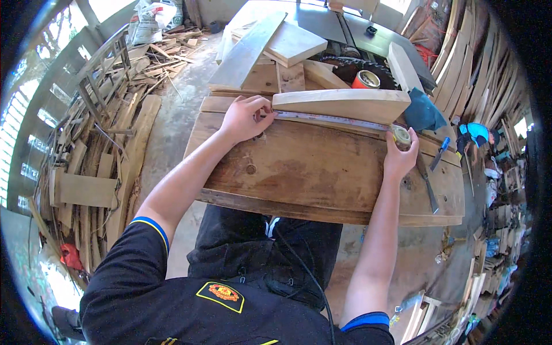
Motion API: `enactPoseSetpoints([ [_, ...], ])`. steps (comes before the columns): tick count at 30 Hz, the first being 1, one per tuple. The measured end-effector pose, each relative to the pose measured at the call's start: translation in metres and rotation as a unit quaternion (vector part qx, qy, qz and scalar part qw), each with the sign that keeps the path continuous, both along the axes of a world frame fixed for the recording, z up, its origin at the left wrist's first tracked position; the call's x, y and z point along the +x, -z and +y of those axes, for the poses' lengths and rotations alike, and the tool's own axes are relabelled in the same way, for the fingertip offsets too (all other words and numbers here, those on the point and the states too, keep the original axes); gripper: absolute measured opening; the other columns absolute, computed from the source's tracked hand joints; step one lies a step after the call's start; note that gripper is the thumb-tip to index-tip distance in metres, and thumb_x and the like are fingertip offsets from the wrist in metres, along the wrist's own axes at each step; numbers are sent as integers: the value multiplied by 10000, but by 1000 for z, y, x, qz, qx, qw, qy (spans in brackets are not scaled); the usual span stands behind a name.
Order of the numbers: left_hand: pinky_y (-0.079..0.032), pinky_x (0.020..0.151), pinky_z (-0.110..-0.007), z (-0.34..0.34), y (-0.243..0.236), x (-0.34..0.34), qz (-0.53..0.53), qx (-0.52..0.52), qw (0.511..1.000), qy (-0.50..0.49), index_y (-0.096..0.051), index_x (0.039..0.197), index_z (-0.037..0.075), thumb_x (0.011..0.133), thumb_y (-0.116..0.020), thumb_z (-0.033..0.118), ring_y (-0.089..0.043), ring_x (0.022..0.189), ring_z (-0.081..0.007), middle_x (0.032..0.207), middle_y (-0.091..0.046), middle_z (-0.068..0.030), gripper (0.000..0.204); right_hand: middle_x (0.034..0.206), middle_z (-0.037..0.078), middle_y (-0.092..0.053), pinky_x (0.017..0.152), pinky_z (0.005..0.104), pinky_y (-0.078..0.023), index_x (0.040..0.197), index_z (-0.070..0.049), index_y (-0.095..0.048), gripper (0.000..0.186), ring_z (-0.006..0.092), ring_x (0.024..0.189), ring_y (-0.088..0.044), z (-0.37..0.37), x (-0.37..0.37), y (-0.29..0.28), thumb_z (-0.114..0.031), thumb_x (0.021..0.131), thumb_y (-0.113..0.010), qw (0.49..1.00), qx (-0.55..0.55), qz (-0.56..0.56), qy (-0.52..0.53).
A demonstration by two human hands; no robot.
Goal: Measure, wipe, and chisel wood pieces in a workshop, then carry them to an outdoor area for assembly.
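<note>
A curved pale wooden piece [342, 103] stands along the far part of a brown plank workbench [299, 167]. Stretched along its near side is the blade of a tape measure [330, 119]. My left hand [250, 118] pinches the blade's end at the piece's left end, fingers closed. At the other end my right hand [401, 155] grips the round, clear-sided tape case, thumb and fingers curled round it. A chisel with a blue handle [440, 153] lies to the right of my right hand, near another flat metal tool [428, 187].
Behind the piece are a toothed circular saw blade [345, 70], an orange-rimmed can [366, 80], a blue-green cloth [424, 111] and stacked boards [287, 43]. Scrap wood [92, 190] heaps on the left floor. Planks lean at right, where a person in blue [476, 133] bends.
</note>
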State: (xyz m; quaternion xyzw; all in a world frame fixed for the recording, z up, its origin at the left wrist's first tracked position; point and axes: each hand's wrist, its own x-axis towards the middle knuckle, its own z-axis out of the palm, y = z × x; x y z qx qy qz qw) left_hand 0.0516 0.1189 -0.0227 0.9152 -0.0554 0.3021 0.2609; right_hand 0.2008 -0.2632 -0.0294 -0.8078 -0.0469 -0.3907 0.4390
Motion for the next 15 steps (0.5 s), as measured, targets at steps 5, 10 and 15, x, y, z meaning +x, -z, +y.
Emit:
enactPoseSetpoints([
  [5,-454,812,-320,-3,-3,-2,-35,-25,998,-42,-669,900,150,874,-778,301,-660,647,-146,801,-673,21,188,1245,156,-698,1029,395,-494,1258,-19,-676,563,288,1140,-659,0,-1,-2,-265,799,-890,998,-26,-57,1],
  [10,-506,665,-329,-3,-4,0,-22,-56,998,-27,-665,914,131,879,-770,259,-657,627,-158,818,-680,5,169,1262,143,-690,987,373,-506,1263,-15,-672,571,256,1141,-654,5,-3,-5,-313,823,-880,998,53,-42,-5],
  [15,-524,612,-314,-9,-11,-4,-38,-72,996,-19,-656,920,96,872,-776,208,-655,620,-167,836,-681,-22,172,1308,118,-661,971,373,-523,1280,-47,-656,554,255,1186,-631,3,-4,-6,-247,821,-891,996,74,-28,-41],
])
